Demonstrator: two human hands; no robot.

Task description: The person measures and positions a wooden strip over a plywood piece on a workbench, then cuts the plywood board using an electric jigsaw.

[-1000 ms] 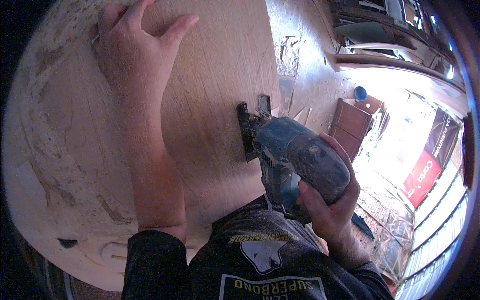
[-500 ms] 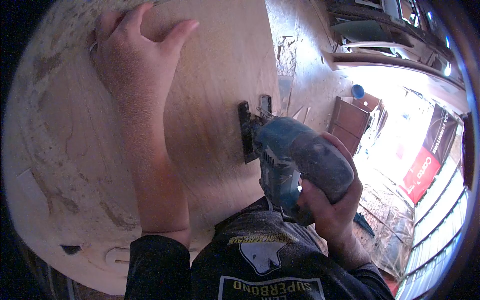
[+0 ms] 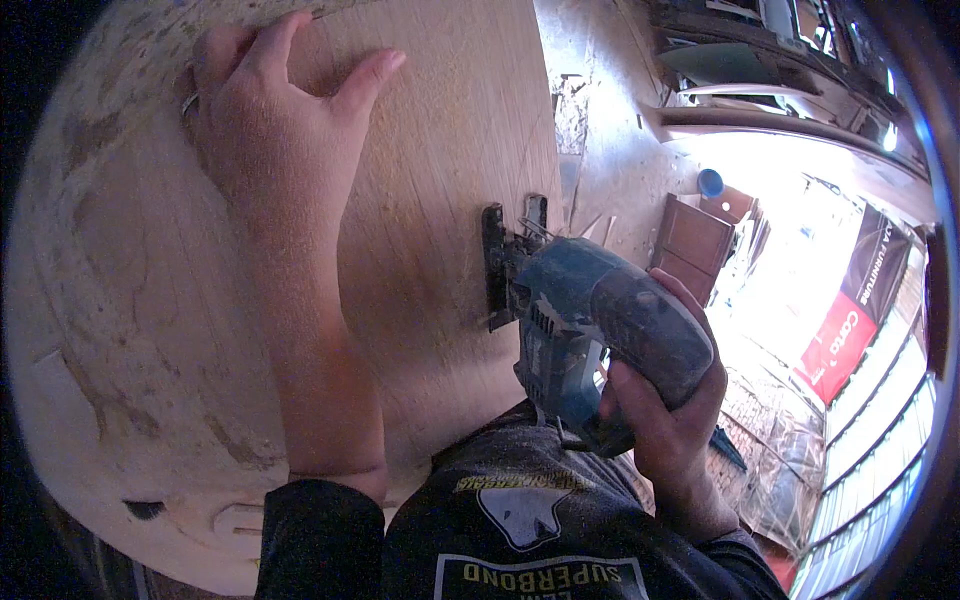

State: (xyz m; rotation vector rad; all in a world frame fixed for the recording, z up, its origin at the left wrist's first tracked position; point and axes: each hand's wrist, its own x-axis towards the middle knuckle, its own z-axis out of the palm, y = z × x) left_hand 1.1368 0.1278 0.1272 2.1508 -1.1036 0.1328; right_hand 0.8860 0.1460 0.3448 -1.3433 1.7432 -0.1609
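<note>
A blue-green jigsaw [image 3: 567, 285], dusty and with a dark grip, sits with its black base plate on a light plywood sheet [image 3: 430, 150], close to the sheet's right edge. My right hand [image 3: 668, 415] is wrapped round the jigsaw's handle. The blade is hidden beneath the tool's front. At the upper left, my left hand [image 3: 285, 125] presses on the plywood, thumb stretched away from the bent fingers. Some of its fingertips are out of sight past the sheet's far left edge. Fine sawdust covers the wood and my left forearm.
Under the sheet lies a larger stained board [image 3: 130, 300] with a rounded outline. Beyond the right edge is a floor with scraps, a brown cabinet [image 3: 690, 245] and a blue round container [image 3: 710, 183]. Stacked boards [image 3: 770, 125] stand at upper right; a red and black banner [image 3: 840, 340] hangs below them.
The view has shifted slightly. Both hands and the jigsaw keep nearly the same places on the plywood, with the right hand still gripping the tool.
</note>
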